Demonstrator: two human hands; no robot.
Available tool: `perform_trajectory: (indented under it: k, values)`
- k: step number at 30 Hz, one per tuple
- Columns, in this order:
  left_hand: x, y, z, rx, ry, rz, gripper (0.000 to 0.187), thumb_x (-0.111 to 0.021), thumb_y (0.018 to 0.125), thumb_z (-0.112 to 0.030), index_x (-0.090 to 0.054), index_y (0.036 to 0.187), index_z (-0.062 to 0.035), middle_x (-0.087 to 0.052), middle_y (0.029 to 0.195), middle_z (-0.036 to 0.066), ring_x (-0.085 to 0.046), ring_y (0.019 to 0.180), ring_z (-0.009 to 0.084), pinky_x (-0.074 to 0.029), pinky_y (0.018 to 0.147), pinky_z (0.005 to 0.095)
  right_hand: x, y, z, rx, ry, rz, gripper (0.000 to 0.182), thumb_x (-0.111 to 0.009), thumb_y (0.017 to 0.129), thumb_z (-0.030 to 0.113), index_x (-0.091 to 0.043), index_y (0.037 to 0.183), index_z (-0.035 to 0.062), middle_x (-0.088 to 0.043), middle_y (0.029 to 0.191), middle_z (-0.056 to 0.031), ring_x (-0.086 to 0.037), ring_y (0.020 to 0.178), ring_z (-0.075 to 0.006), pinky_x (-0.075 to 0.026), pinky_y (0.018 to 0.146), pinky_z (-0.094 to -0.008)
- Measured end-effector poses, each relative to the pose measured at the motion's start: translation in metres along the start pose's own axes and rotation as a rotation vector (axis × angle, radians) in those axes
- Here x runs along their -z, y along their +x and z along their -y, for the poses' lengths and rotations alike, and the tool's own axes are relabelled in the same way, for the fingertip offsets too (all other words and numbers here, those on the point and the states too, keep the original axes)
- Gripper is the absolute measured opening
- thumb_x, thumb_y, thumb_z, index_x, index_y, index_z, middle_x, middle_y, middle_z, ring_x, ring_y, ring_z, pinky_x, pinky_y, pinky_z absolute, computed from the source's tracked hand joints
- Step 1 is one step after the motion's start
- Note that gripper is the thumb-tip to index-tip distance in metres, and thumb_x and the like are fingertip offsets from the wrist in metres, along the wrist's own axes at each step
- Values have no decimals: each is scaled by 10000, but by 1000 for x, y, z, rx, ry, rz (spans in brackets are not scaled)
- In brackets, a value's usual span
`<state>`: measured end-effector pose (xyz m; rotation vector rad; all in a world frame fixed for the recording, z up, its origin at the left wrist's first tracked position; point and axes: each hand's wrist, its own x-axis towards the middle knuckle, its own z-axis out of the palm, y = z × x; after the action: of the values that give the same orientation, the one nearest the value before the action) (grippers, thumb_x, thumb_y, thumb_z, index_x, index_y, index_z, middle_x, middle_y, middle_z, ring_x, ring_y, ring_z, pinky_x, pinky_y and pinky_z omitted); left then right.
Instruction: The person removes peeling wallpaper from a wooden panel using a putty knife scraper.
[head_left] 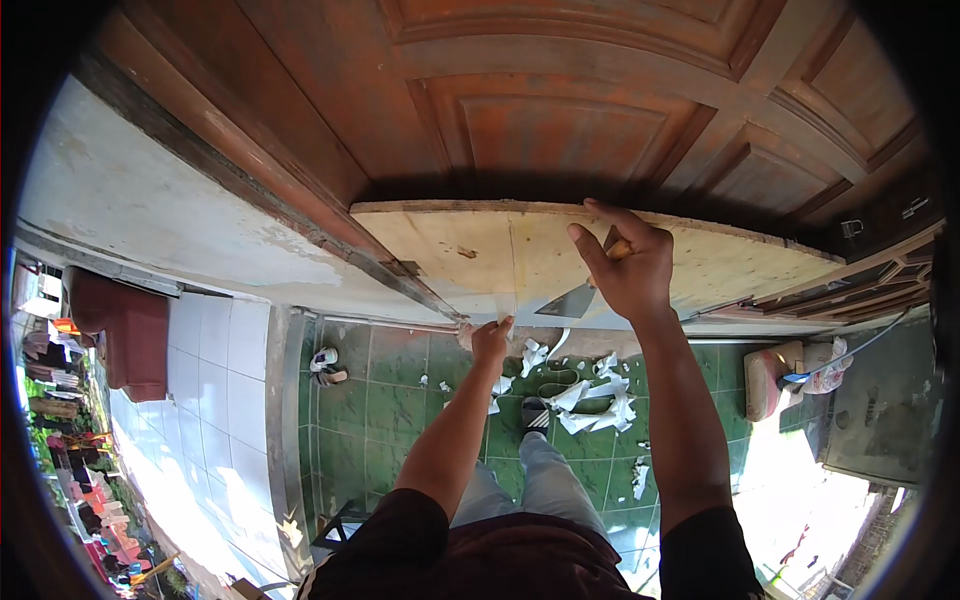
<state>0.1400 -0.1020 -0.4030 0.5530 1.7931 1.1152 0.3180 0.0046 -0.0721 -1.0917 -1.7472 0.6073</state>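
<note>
A pale plywood board (430, 235) stands against a brown panelled door. My right hand (640, 265) is closed around the wooden handle of a scraper (570, 301), with the thumb raised and a finger at the board's top edge. The scraper's triangular metal blade points down and left over the board face. Low on the board, my left hand (490, 341) pinches the end of a thin pale strip (506, 303). A faint vertical line runs up the wood above those fingers.
Torn white scraps (597, 408) lie on the green tiled floor (400, 400) around my sandalled foot (536, 415). The panelled door (560, 130) rises behind the board. A worn cushion-like block (765, 385) sits at right, and a dark red sofa (118, 335) at left.
</note>
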Motion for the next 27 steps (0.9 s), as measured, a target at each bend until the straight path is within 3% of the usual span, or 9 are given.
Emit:
perform_trajectory:
  k: [2, 6, 11, 14, 20, 27]
  values:
    - [4, 1, 11, 34, -22, 1, 434, -810, 940, -400, -800, 1008, 29, -669, 790, 4, -539, 757, 124, -435, 698, 336, -2, 2, 4, -10, -2, -27, 340, -898, 866, 197, -796, 1156, 51, -516, 546, -9, -425, 466, -58, -374, 486, -259]
    - [14, 3, 39, 46, 24, 40, 408, -801, 944, -373, -798, 956, 35, -703, 753, 79, -567, 710, 162, -462, 675, 383, -4, 2, 17, -78, -6, -51, 315, -877, 888, 184, -797, 1161, 48, -596, 569, -14, -507, 494, -43, -408, 502, -250]
    - [30, -15, 51, 3, 52, 69, 406, -796, 947, -376, -802, 931, 30, -687, 712, 81, -556, 680, 155, -452, 645, 388, -14, 0, 15, -88, -50, -146, 293, -878, 891, 198, -808, 1134, 50, -595, 594, -1, -514, 522, -40, -416, 530, -250]
    - [41, -25, 77, 59, 35, 67, 396, -808, 947, -370, -798, 930, 26, -662, 734, 8, -511, 682, 108, -423, 624, 362, -17, -3, 15, -108, -64, -182, 294, -880, 891, 201, -809, 1135, 53, -588, 602, 9, -515, 530, -39, -414, 529, -252]
    - [55, -43, 84, 119, 54, 138, 409, -817, 941, -360, -802, 973, 47, -705, 762, 49, -574, 695, 120, -449, 627, 355, -21, -4, 16, -102, -87, -220, 297, -872, 901, 205, -804, 1150, 58, -579, 612, 13, -507, 527, -45, -424, 527, -256]
    - [49, -54, 134, 218, -142, 97, 400, -811, 946, -360, -802, 966, 40, -685, 757, 39, -556, 687, 125, -438, 638, 358, -22, -4, 15, -85, -92, -223, 301, -863, 912, 206, -797, 1164, 56, -575, 603, 19, -503, 508, -44, -423, 527, -258]
